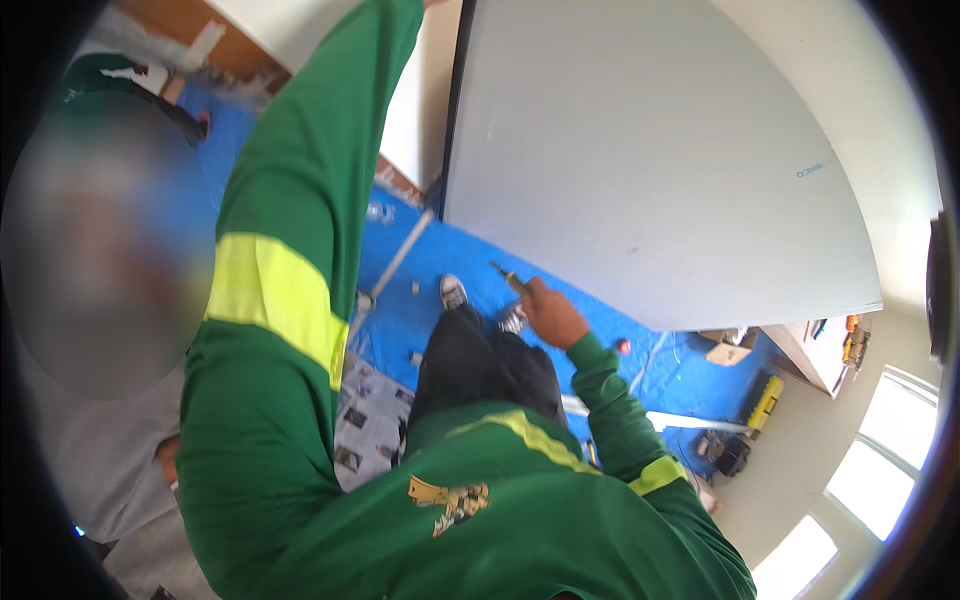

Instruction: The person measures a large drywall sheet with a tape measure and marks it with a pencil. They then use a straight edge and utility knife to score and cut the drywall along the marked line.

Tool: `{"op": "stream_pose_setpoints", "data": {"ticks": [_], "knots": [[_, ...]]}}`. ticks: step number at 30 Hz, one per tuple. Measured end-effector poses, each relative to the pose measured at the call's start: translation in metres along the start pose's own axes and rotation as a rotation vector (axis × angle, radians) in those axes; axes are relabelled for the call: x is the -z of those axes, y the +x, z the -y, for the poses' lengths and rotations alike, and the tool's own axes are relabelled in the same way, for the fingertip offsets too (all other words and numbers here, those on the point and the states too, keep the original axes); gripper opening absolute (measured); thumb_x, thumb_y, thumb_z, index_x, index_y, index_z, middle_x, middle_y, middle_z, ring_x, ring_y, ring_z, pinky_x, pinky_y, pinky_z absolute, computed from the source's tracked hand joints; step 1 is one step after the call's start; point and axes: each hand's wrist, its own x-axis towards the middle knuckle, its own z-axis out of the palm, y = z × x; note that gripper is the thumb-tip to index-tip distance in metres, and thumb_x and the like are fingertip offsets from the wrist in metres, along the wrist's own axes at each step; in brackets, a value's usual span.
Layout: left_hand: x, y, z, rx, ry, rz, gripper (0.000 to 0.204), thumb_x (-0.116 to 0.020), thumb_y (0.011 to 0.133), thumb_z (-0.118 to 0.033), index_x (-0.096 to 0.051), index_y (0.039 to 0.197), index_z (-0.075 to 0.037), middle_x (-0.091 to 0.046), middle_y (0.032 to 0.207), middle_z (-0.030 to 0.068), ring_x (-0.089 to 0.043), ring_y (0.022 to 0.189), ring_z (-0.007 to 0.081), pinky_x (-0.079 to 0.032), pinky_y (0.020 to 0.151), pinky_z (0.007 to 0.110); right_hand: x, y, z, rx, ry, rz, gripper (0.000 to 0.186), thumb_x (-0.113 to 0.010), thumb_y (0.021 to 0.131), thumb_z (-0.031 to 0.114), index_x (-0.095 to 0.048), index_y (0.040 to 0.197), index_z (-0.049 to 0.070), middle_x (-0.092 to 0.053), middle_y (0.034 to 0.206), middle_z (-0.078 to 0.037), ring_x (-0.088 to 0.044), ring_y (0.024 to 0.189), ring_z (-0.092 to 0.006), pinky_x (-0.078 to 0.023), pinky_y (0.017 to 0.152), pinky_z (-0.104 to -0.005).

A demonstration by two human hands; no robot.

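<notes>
**Right hand on a screwdriver, left arm raised out of view beside a grey panel**

Your right hand (552, 318) is closed around a small tool, most likely a screwdriver (508, 277): a yellowish handle sits in the fist and a thin dark shaft sticks out toward the upper left. The tool hangs over the blue floor sheet (470, 255), just beside the lower edge of the large grey panel (640, 150), and does not appear to touch either.

Your left sleeve (290, 250), green with a yellow band, runs up and out past the top edge. The left hand itself does not show, so you cannot tell whether it grips anything.

Handling judgement, screwdriver: light, stiff, not fragile. The handle is the place to hold it, as you have it now. The shaft is narrow and would likely turn in the fingers.

Handling judgement, panel: broad, flat and rigid-looking, probably heavy and awkward for one hand. Its smooth face offers no purchase, so the edges look like the only hold.

Underfoot: your two shoes (453, 291), a long pale strip (395, 265) lying on the sheet, newspaper (370, 415) spread lower left, and small loose bits scattered about. A yellow-and-black tool case (765, 400) lies well apart to the right. Another person stands at your left, close to your raised arm.
</notes>
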Motion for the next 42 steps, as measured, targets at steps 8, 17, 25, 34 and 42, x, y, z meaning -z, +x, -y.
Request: {"op": "stream_pose_setpoints", "data": {"ticks": [8,17,25,34,42], "knots": [[-0.001,-0.025,-0.040,0.262,-0.235,-0.013,0.052,-0.066,0.107,-0.035,-0.061,0.147,-0.001,-0.073,0.120,0.0091,-0.069,0.110,0.0194,-0.055,0.094,0.034,-0.005,-0.043,-0.034,-0.089,0.484,-0.240,0.025,-0.059,0.108,0.027,-0.055,0.109,0.002,-0.065,0.081,-0.025,-0.065,0.072,-0.0449,-0.051,0.066,-0.0521],[-0.012,-0.037,-0.046,0.244,-0.390,-0.133,0.046,-0.058,0.112,-0.035,-0.065,0.143,-0.002,-0.076,0.125,0.0119,-0.069,0.112,0.0221,-0.052,0.101,0.036,0.037,-0.135,-0.117,-0.422,0.433,-0.375,0.028,-0.058,0.107,0.031,-0.056,0.103,0.003,-0.062,0.072,-0.008,-0.060,0.056,-0.0171,-0.050,0.050,-0.0362],[-0.050,-0.058,-0.075,0.201,-0.305,-0.593,0.032,-0.065,0.106,-0.015,-0.072,0.136,-0.005,-0.077,0.122,0.0207,-0.074,0.110,0.0346,-0.056,0.098,0.041,0.036,-0.131,-0.065,-0.411,0.486,-0.411,0.032,-0.058,0.108,0.034,-0.053,0.097,0.004,-0.058,0.070,-0.005,-0.057,0.053,-0.0134,-0.048,0.046,-0.0315],[-0.058,-0.060,-0.077,0.080,-0.215,-0.751,0.030,-0.065,0.100,0.001,-0.074,0.129,-0.002,-0.078,0.112,0.0181,-0.076,0.099,0.0334,-0.060,0.090,0.041,0.030,-0.137,-0.035,-0.459,0.565,-0.435,0.019,-0.056,0.103,0.021,-0.056,0.095,0.004,-0.059,0.071,-0.005,-0.058,0.053,-0.0133,-0.048,0.046,-0.0307],[-0.058,-0.062,-0.072,0.140,-0.431,-0.742,0.024,-0.067,0.099,0.003,-0.078,0.120,-0.001,-0.080,0.107,0.0169,-0.078,0.097,0.0292,-0.061,0.087,0.037,0.034,-0.153,-0.045,-0.445,0.607,-0.484,0.020,-0.058,0.105,0.022,-0.055,0.096,0.003,-0.059,0.069,-0.006,-0.056,0.051,-0.0139,-0.048,0.045,-0.0314]]}}
